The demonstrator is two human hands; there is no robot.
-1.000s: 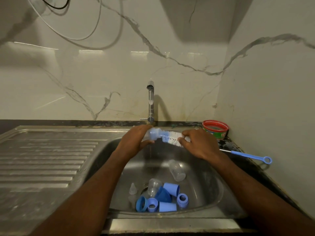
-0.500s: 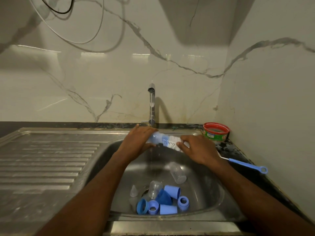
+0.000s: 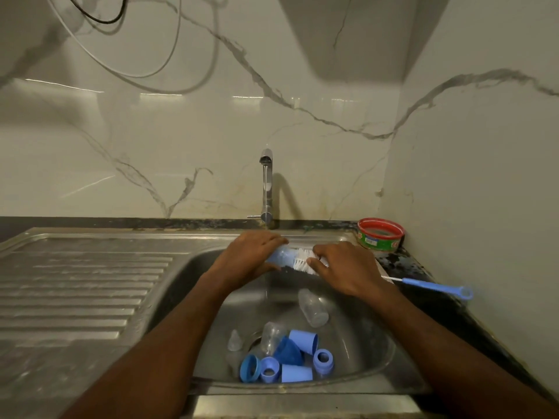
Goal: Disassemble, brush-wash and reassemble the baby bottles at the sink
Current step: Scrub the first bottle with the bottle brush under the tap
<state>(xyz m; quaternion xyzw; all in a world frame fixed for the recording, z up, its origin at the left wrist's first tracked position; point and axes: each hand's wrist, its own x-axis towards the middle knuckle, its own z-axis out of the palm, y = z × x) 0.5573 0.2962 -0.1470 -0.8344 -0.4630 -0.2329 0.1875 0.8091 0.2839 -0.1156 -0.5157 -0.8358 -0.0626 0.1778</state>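
The left hand (image 3: 252, 257) gripped a bottle (image 3: 282, 256) lying sideways over the far part of the sink (image 3: 363, 355), under the tap (image 3: 266, 189). The right hand (image 3: 341, 272) held the brush (image 3: 304, 260), its white bristles at the bottle's mouth. Below in the basin lay another clear bottle (image 3: 313, 308), a teat (image 3: 234, 341) and blue caps (image 3: 304, 342) and rings (image 3: 323, 360); a thin blue brush (image 3: 435, 287) lay on the counter (image 3: 423, 267) to the right.

Light: dim, warm, falling from above.
Glare: pale streaks on the wall tiles (image 3: 169, 95).
Shadow: large dark block top right; tap (image 3: 266, 189) throws one rightward.
Edges: wide-angle bending.
Sharpness: soft, slightly blurred throughout.
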